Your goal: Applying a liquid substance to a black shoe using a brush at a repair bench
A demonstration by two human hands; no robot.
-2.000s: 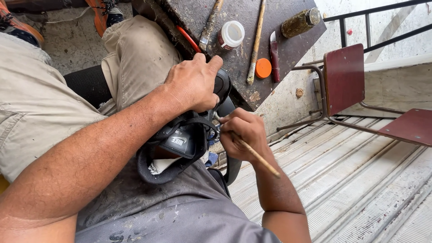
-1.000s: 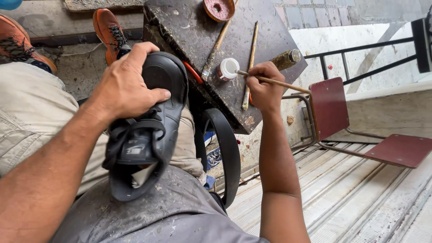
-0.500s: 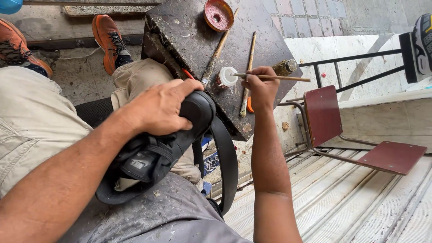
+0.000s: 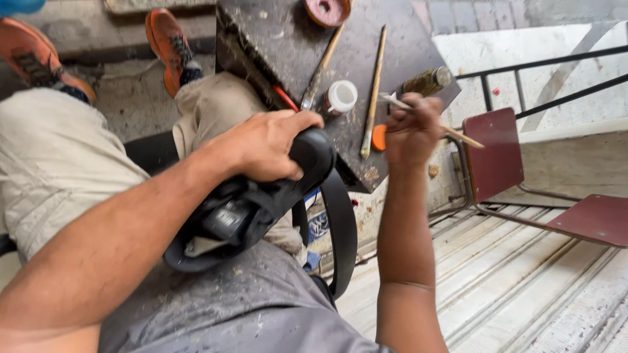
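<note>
My left hand (image 4: 265,145) grips a black shoe (image 4: 245,202) by its toe and holds it on my lap, its opening turned toward me. My right hand (image 4: 412,131) is closed around a thin wooden stick (image 4: 458,134), raised over the right edge of a dark stained work board (image 4: 288,39). The stick's whitish tip points left toward a small white pot (image 4: 340,97) on the board.
On the board lie a metal tool (image 4: 320,68), a long wooden stick (image 4: 374,82), a corked glass bottle (image 4: 426,81), an orange lid (image 4: 378,138) and a round reddish tin (image 4: 326,10). A black strap (image 4: 340,229) hangs below. Red metal chairs (image 4: 497,157) stand right; orange shoes (image 4: 167,39) are ahead.
My right hand reached up from the shoe to the white pot and has now drawn back slightly to the right. My left hand tilted the shoe down onto my lap.
</note>
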